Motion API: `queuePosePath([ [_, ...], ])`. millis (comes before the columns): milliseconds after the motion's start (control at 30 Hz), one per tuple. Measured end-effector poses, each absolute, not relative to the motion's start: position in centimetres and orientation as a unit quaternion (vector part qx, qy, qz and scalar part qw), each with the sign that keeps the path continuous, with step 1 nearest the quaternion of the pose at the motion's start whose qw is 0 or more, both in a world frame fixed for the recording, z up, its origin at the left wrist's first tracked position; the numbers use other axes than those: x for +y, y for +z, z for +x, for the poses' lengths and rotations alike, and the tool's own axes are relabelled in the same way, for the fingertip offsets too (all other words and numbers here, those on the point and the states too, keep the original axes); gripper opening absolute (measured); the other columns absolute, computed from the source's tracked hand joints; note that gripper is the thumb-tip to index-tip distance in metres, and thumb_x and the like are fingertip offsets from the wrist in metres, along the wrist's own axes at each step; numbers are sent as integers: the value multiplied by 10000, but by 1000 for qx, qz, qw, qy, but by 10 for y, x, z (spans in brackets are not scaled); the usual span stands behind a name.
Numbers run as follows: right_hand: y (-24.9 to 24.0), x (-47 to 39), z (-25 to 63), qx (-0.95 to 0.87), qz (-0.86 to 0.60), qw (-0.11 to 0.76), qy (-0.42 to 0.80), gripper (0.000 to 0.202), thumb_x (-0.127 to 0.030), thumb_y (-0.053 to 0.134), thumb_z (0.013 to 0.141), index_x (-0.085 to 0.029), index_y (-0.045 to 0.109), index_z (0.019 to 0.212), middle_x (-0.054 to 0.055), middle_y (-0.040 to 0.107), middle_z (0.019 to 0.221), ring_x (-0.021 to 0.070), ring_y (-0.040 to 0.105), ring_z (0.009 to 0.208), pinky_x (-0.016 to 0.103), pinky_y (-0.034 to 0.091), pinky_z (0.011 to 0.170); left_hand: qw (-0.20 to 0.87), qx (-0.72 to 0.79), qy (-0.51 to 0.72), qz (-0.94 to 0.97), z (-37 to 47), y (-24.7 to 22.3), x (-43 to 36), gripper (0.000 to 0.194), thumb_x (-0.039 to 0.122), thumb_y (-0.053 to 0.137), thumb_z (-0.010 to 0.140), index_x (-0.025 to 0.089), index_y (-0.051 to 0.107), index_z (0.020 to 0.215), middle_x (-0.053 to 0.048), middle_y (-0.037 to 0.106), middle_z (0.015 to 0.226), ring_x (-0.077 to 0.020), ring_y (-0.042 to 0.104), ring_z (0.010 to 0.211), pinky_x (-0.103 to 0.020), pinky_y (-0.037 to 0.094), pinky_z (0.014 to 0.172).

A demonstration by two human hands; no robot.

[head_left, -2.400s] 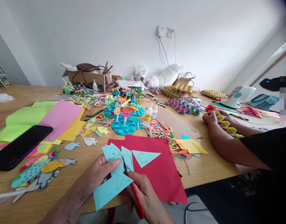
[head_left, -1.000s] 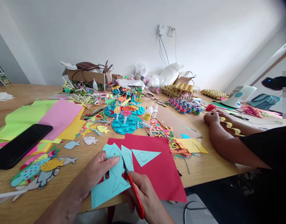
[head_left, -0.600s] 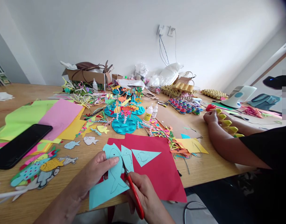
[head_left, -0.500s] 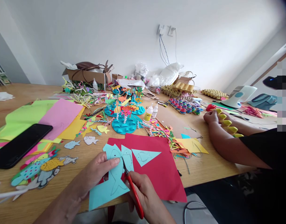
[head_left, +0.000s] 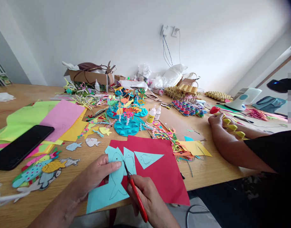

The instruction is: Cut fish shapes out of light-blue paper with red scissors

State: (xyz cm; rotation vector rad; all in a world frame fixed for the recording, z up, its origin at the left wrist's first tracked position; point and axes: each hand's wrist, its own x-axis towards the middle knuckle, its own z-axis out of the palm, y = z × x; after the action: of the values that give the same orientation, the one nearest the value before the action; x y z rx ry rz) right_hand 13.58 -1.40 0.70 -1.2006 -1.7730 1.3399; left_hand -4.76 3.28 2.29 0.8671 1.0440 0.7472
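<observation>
My left hand [head_left: 100,172] pinches a light blue sheet of paper [head_left: 101,198], thumb on top, with a fish outline drawn in dark line on it. In my right hand [head_left: 145,193] is a pair of scissors [head_left: 139,199] with red handles. Their blades meet the sheet's edge beside the drawn fish, close to my left thumb. Under both hands lies a red sheet [head_left: 164,177], partly over the table's front edge. Two smaller light blue pieces rest on it: a strip [head_left: 129,158] and a triangle [head_left: 147,158], each with a fish drawn on it.
Cut-out paper fish [head_left: 52,166] and a black phone [head_left: 22,147] lie at left. Behind my hands stand a blue painted base [head_left: 126,126] with paper fish and glue bottles [head_left: 151,116]. At right, a co-worker's hand [head_left: 215,119] holds a yellow-painted egg-carton strip [head_left: 231,126].
The lower part of the light blue sheet has swung slightly left. The scissors have shifted a little within the cut. The co-worker's arms moved slightly.
</observation>
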Motion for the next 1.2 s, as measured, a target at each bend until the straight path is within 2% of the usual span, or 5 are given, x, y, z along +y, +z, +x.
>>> queuePosePath([
  [167, 6, -15, 137, -670, -451, 306, 505, 489, -565, 338, 933, -190, 361, 620, -43, 340, 519, 87, 321, 507, 193, 241, 445, 722, 470, 325, 391, -50, 25, 33, 263, 394, 763, 641, 182, 610, 609, 30, 592, 458, -161, 575, 460, -229, 384, 426],
  [533, 5, -14, 132, -657, -459, 320, 506, 478, -548, 382, 916, -188, 377, 602, -39, 364, 503, 97, 339, 520, 197, 249, 459, 694, 473, 339, 424, -48, 40, 32, 287, 425, 749, 658, 162, 639, 620, 16, 622, 517, -113, 516, 451, -207, 398, 439],
  [900, 7, -15, 132, -636, -454, 318, 537, 466, -547, 387, 913, -181, 417, 627, -38, 380, 521, 96, 333, 517, 202, 241, 463, 700, 433, 329, 463, -44, 41, 33, 272, 420, 736, 664, 165, 654, 615, 10, 617, 482, -160, 574, 472, -231, 423, 458],
  [1200, 6, -15, 134, -630, -455, 321, 541, 503, -593, 381, 904, -181, 400, 615, -44, 341, 524, 89, 306, 506, 205, 215, 443, 709, 425, 329, 456, -42, 41, 33, 262, 405, 737, 672, 159, 657, 631, 14, 613, 480, -156, 578, 470, -229, 427, 458],
])
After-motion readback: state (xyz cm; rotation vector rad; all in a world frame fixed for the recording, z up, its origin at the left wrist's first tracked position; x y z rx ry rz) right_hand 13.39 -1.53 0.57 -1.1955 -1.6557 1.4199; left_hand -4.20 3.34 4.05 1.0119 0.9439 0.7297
